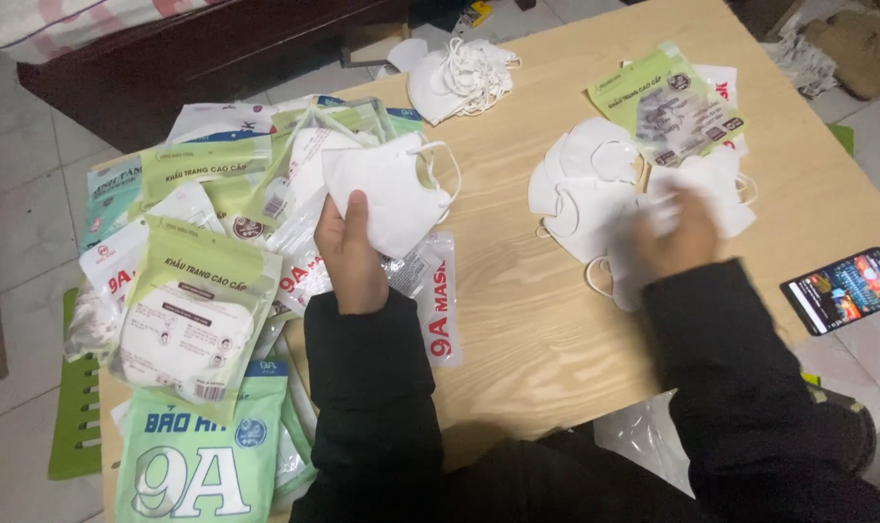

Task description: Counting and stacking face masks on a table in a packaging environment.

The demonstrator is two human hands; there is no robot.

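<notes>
Head view. The left hand [351, 260] grips a folded white face mask [386, 189], thumb on its front, raised above the left half of the wooden tabletop [517, 320]. The right hand [680, 237], blurred, rests on a loose pile of white masks [590, 194] at the right; whether its fingers close on one cannot be told. Green-and-clear mask packets [193, 291] cover the left edge. Another packet [667, 102] lies far right, a second mask heap [459, 77] lies far centre, and a phone [845, 289] lies near right.
</notes>
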